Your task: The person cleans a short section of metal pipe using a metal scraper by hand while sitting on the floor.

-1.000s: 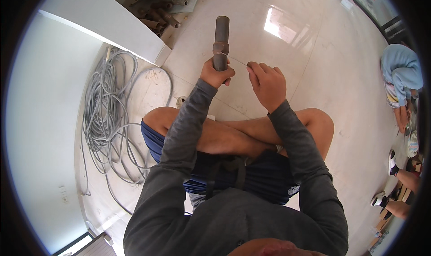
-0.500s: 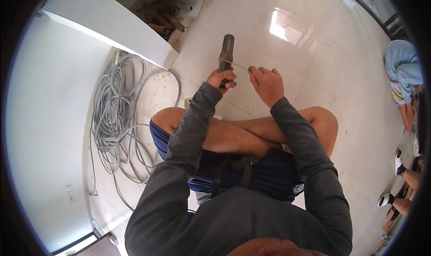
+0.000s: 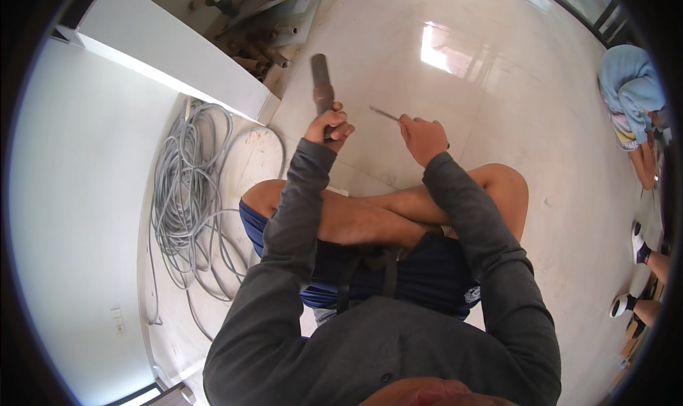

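My left hand [image 3: 329,126] is wrapped round the lower part of a dark metal pipe [image 3: 321,78], short and brownish, with a thicker rusty collar partway along. The pipe stands roughly upright and tilts a little to the left, its lower end partly covered by my fingers. To the right, my right hand [image 3: 425,138] is closed on a slim metal rod [image 3: 384,113]. Its tip points left toward the pipe, with a gap between the two. The rod's rear end is hidden inside my fist, so its exact kind cannot be made out.
Left of my crossed legs lies a tangled coil of grey cable [image 3: 181,192]. A white wall end [image 3: 178,50] juts in, with several rusty pipes [image 3: 263,54] behind it. At the far right a person in light blue [image 3: 629,78] bends down; another's shoes [image 3: 633,242] show below.
The rod's tip has come away from the pipe's collar. My left hand has carried the pipe leftward; my right hand has shifted slightly down and still holds the rod.
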Available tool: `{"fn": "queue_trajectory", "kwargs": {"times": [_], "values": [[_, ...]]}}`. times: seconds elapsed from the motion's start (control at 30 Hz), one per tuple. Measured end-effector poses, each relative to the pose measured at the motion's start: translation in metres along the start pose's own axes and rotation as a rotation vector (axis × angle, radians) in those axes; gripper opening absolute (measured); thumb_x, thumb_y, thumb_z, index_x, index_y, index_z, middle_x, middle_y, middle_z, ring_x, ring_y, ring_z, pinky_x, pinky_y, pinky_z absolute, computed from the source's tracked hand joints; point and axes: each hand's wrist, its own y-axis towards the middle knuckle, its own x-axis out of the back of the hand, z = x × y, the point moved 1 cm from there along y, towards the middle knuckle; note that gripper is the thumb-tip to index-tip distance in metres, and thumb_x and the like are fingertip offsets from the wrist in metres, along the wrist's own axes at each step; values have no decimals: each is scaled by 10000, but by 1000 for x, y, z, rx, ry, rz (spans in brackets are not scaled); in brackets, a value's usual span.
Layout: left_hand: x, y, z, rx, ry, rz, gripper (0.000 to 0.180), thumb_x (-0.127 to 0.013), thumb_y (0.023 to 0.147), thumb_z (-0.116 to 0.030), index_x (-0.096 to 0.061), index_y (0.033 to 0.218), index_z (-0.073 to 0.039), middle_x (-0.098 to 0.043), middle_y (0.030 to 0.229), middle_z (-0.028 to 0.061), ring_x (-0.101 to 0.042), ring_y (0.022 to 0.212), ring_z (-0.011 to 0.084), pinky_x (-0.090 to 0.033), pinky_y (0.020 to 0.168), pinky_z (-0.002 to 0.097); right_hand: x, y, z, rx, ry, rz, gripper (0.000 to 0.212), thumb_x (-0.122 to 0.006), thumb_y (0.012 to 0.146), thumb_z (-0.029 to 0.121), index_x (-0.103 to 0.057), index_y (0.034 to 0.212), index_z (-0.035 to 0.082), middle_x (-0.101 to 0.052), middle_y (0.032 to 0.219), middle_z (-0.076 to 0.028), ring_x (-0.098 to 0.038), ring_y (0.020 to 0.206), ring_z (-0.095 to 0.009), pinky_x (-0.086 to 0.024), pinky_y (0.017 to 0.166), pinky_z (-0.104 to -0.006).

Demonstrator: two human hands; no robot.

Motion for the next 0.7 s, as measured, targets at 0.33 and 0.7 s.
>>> {"fn": "queue_trajectory", "kwargs": {"times": [0.33,0.7], "values": [[-17,-8,-7,10,-84,139,173,-523,768,-53,-431,894,-128,-361,571,-92,-333,410,70,-344,658,267,51,17,24,-286,541,-71,200,-523,943,244,-601,913,62,-576,626,-147,-582,578,-342,-426,542,-434],[-26,0,16,77,312,82,134,-568,765,-59,-465,843,-93,-414,586,-18,-383,434,127,-357,568,267,52,22,41,154,346,-216,42,-623,866,166,-606,880,131,-572,684,-29,-536,560,-223,-375,568,-343]]}}
